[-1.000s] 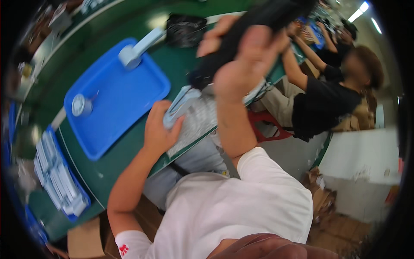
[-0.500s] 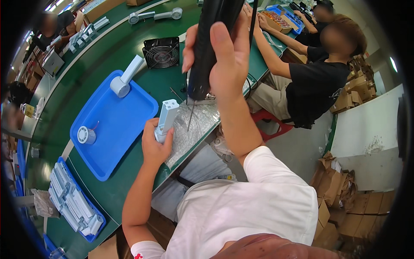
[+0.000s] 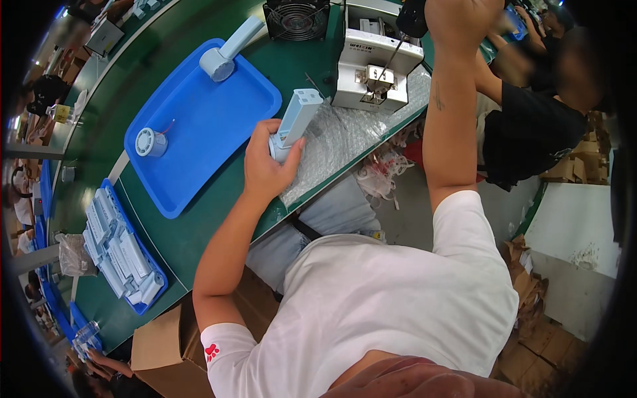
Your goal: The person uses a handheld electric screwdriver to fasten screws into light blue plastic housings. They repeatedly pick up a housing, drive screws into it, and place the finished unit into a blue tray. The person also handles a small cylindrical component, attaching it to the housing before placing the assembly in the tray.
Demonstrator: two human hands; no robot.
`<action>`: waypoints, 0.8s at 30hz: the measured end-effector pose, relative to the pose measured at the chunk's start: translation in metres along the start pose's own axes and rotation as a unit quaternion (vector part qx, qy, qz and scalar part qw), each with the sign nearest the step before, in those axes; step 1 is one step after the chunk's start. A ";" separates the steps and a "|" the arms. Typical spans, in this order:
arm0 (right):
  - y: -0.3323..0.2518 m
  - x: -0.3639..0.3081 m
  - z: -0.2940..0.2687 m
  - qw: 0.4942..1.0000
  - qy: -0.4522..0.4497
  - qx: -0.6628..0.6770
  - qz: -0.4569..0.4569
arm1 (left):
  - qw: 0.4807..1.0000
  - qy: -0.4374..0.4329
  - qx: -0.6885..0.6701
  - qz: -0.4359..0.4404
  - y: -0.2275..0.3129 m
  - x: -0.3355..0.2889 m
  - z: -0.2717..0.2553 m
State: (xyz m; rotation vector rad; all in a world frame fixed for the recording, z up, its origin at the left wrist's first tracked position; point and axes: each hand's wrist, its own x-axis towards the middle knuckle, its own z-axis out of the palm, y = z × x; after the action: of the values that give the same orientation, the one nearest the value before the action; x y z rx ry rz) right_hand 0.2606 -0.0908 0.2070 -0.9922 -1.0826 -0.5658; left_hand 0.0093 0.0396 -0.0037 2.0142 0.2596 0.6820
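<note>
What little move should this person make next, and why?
Perhaps the right hand should bring the black driver over to the light-blue part: its thin bit appears to reach the metal fitting on the white machine, while the left hand holds that part, end up.

Held part (image 3: 302,118) pale blue; driver (image 3: 413,18) black; tray (image 3: 206,142) blue; tabletop (image 3: 199,240) green; shirt (image 3: 391,298) white, red paw print (image 3: 212,351).
</note>
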 end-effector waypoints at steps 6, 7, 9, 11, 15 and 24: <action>0.000 -0.005 -0.003 1.000 0.003 0.017 -0.007 | 1.000 -0.002 0.004 0.007 -0.001 0.001 0.000; 0.000 -0.007 -0.003 1.000 0.000 0.017 -0.010 | 1.000 -0.002 0.005 0.015 -0.001 0.002 0.001; 0.001 -0.013 -0.003 1.000 0.003 0.015 -0.014 | 1.000 -0.001 0.008 0.018 -0.001 0.002 0.000; 0.001 -0.016 -0.001 1.000 0.006 0.018 -0.020 | 1.000 -0.001 0.010 0.016 0.000 0.002 0.000; 0.001 -0.024 -0.004 0.999 -0.003 0.025 -0.025 | 1.000 -0.005 0.009 0.006 0.002 0.002 0.000; -0.021 -0.023 -0.006 0.998 0.017 0.038 0.036 | 1.000 -0.003 0.013 0.010 0.001 0.002 -0.001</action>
State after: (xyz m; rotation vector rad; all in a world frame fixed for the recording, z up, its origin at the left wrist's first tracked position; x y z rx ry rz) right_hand 0.2380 -0.1079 0.1935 -0.9480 -1.0276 -0.4781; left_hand 0.0101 0.0409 -0.0016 2.0457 0.2457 0.6875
